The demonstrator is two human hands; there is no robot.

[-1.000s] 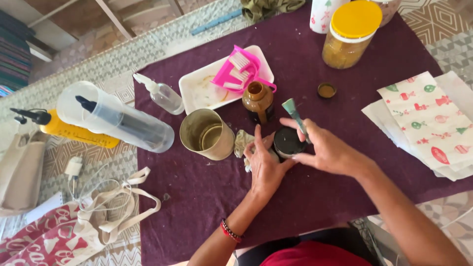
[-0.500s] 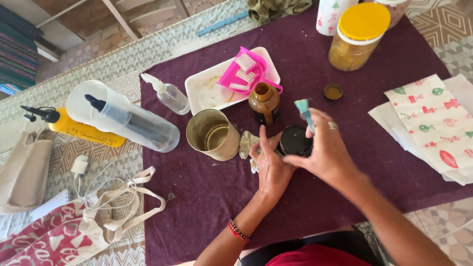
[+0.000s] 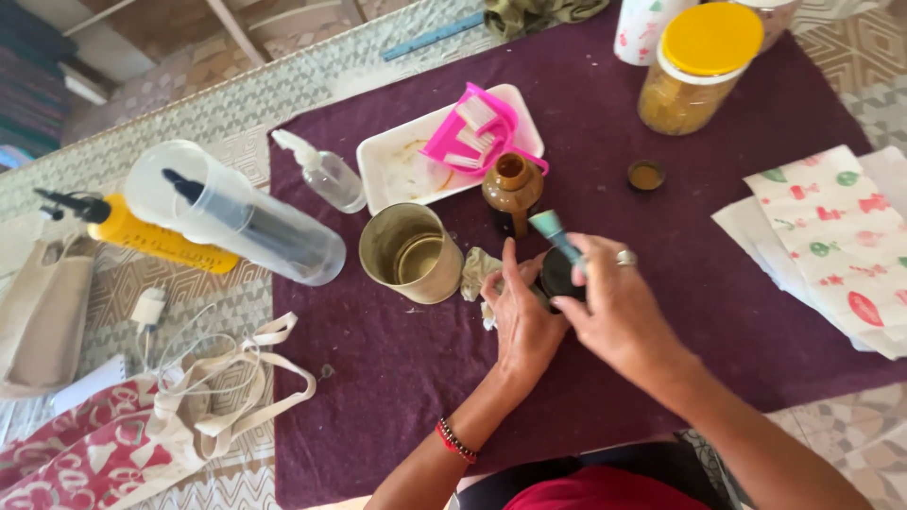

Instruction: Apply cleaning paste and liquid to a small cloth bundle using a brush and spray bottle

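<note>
— Purple cloth (image 3: 605, 397) covered the bench where I sat, patterned mats showing round it. What did you want to know?

— What were your hands doing?

— My left hand (image 3: 521, 316) was curled against a small dark round pot (image 3: 557, 276), steadying it on the cloth. My right hand (image 3: 619, 316) was closed round a small brush (image 3: 553, 231) with a teal tip, held just above the pot.

— And where was that pot?

— Near the middle of the cloth, just nearer me than a brown glass bottle (image 3: 512, 187). A crumpled rag (image 3: 477, 269) lay touching my left fingers, and an open metal tin (image 3: 411, 253) stood just left of that.

— Anything further off?

— A white tray (image 3: 397, 175) with a pink comb-like tool (image 3: 477, 132) lay beyond the tin, a yellow-lidded jar (image 3: 694, 71) at the far right, printed paper sheets (image 3: 831, 236) to the right.
</note>
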